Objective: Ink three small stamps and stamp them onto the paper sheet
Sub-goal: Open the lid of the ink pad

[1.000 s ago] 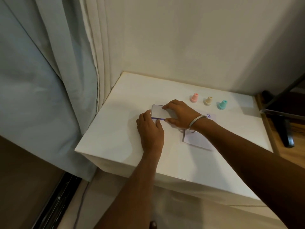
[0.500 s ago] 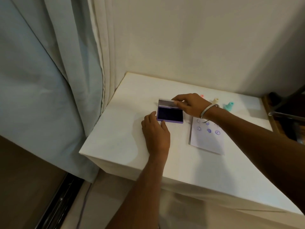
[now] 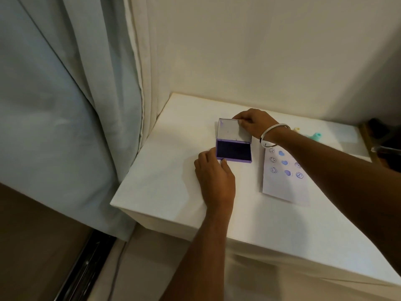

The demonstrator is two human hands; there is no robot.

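Ink pad case [image 3: 234, 151] on white table [image 3: 165, 181], lid [image 3: 231, 130] raised near upright on its hinge at the far side. Right hand [image 3: 255, 123] pinching the lid's upper right corner with curled fingers; left hand [image 3: 213, 174] resting beside the case's near left corner, fingertips touching the base, fingers fairly straight, no grip evident. Contents of case: one dark violet pad filling the tray, surface exposed. Paper sheet [image 3: 284, 181] flat on table just right of the case, already bearing rows of blue-violet prints: smiley faces, solid blobs, ringed marks. Stamps at far right edge, behind the right forearm: teal stamp [image 3: 316, 135] and yellowish stamp [image 3: 296, 129] partly visible; third stamp hidden. Risks, as judged: lid dropping back over the pad if released short of its rest, given no visible stop; base sliding or tipping under the pull on the lid, since left hand only steadies by touch; right forearm, passing above the sheet, smearing any wet prints if lowered; wrist bangle [image 3: 271, 135] or forearm knocking over the small stamps on withdrawal.
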